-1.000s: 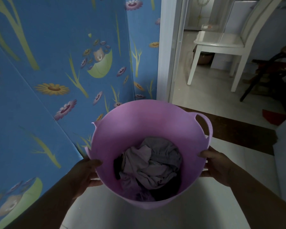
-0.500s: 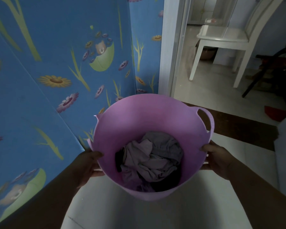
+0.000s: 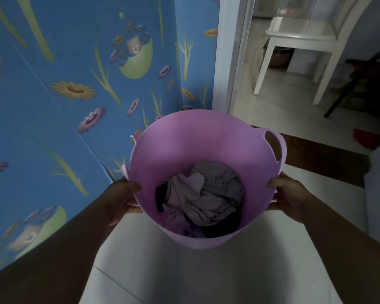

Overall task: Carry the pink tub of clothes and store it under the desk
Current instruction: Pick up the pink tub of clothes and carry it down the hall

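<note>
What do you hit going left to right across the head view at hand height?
Blue floral wall panel → left hand → pink tub with clothes inside → right hand. Both hands grip the tub's sides.

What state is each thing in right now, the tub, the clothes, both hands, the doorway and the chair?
pink tub: upright, held off the floor
clothes: crumpled in the tub's bottom
left hand: gripping the tub's left side
right hand: gripping the tub's right side
tub handle: free, not held
doorway: open
white chair: upright, past the doorway
</note>
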Demonstrator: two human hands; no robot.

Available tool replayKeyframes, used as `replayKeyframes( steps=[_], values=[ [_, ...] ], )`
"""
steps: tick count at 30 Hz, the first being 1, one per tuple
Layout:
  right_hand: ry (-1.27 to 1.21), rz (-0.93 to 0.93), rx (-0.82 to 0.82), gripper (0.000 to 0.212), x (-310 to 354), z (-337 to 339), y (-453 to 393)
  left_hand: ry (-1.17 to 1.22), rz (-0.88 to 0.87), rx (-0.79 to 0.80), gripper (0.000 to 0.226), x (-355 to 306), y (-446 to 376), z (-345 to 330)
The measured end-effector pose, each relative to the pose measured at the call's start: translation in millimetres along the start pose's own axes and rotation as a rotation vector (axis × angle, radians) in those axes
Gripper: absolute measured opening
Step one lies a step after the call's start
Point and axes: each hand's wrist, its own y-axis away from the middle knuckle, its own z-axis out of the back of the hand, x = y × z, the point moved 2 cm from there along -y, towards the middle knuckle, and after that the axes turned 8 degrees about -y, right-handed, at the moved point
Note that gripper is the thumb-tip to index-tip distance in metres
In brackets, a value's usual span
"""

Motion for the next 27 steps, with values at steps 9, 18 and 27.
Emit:
replayKeyframes(
  steps=[9,18,27],
  values=[
    [0.005,0.000,0.007,0.055,5.3,0.1,5.7,-0.031,0.001,0.022,0.036,-10.9,5.8,-1.7],
    [-0.006,0.035,-0.025,0.054,15.8,6.4,6.9,-0.043,-0.021,0.036,0.036,-28.2,10.0,-4.0],
    [0.010,0.074,-0.029,0.055,42.4,-0.3,15.5,-0.043,-0.046,0.020,0.048,-54.3,11.7,1.0]
  ],
)
